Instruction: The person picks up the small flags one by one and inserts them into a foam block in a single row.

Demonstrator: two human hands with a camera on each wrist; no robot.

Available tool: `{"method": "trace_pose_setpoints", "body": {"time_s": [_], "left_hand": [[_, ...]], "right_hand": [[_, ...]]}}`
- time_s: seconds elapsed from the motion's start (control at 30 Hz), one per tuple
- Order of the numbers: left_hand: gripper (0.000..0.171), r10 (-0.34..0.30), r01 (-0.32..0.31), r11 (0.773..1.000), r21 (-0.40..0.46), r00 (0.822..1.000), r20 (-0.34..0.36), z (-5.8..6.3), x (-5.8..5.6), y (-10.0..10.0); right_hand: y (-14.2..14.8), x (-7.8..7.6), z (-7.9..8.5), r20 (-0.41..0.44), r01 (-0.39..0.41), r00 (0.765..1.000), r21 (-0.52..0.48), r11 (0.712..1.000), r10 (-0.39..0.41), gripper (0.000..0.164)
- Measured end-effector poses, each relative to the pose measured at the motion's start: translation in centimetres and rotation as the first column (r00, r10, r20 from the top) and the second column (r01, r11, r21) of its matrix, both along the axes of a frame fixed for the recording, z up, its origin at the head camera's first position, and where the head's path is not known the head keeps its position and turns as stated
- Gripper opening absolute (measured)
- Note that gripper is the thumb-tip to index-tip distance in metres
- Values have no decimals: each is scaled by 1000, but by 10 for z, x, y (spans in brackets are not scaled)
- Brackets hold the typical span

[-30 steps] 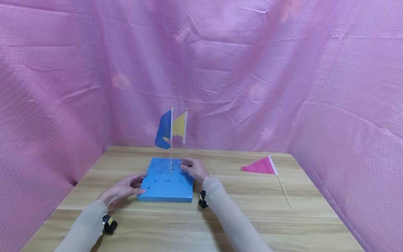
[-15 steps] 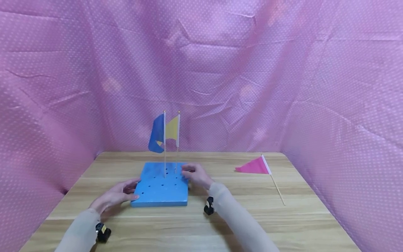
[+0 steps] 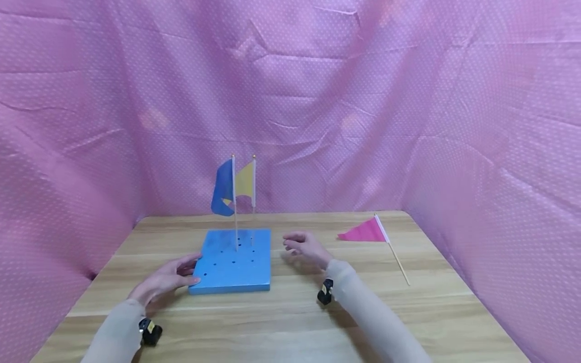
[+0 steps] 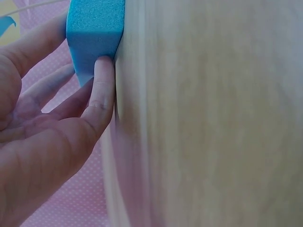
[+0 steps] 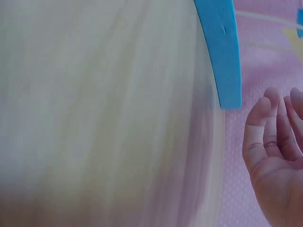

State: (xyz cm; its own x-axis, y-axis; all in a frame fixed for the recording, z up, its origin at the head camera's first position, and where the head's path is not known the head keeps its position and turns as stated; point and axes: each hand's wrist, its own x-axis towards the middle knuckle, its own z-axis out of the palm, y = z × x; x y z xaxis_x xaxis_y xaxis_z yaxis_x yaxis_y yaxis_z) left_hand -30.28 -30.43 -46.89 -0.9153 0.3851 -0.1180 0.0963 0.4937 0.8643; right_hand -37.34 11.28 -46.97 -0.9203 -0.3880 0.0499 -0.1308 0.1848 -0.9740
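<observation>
A flat blue foam board (image 3: 231, 277) with several small holes lies on the table. In it stand a blue flag (image 3: 222, 186) and a yellow flag (image 3: 245, 180), both upright on thin sticks. My left hand (image 3: 165, 280) rests against the board's left side, thumb near the front corner; in the left wrist view its fairly straight fingers (image 4: 104, 80) touch the blue end face. To the right of the board, my right hand (image 3: 306, 248) hovers over the table with loosely bent fingers and nothing in them. Farther right lies a pink triangular flag (image 3: 365, 231) on a wooden stick.
A wood-grain table (image 3: 281, 322) carries everything. Shiny pink dotted cloth (image 3: 290, 101) hangs round the back and both sides. Each wrist wears a small black camera, one of them the right wrist camera (image 3: 325, 292).
My right hand has drawn away from the yellow flag's stick and moved right, off the board. The left hand stays against the board. The head view has shifted slightly.
</observation>
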Motion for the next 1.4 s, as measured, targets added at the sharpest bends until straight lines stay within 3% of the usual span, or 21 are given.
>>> {"method": "trace_pose_setpoints", "body": {"time_s": [0.23, 0.5, 1.03, 1.27, 1.4], "left_hand": [[86, 19, -18, 1000, -20, 1000, 13, 7, -6, -2], [85, 3, -3, 999, -43, 1000, -4, 6, -14, -4], [87, 22, -21, 999, -30, 999, 24, 3, -16, -10], [87, 26, -25, 999, -19, 999, 44, 2, -16, -11], [87, 22, -22, 1000, -4, 999, 44, 1, -18, -12]], "right_hand": [[32, -8, 6, 11, 91, 996, -13, 996, -91, 40], [67, -8, 5, 25, 201, 979, 3, 980, -201, 46], [118, -1, 9, 15, 126, 992, -84, 989, -125, 56], [156, 4, 9, 39, 76, 996, 46, 996, -78, 54], [181, 6, 13, 48, 53, 997, 166, 985, -62, 54]]}}
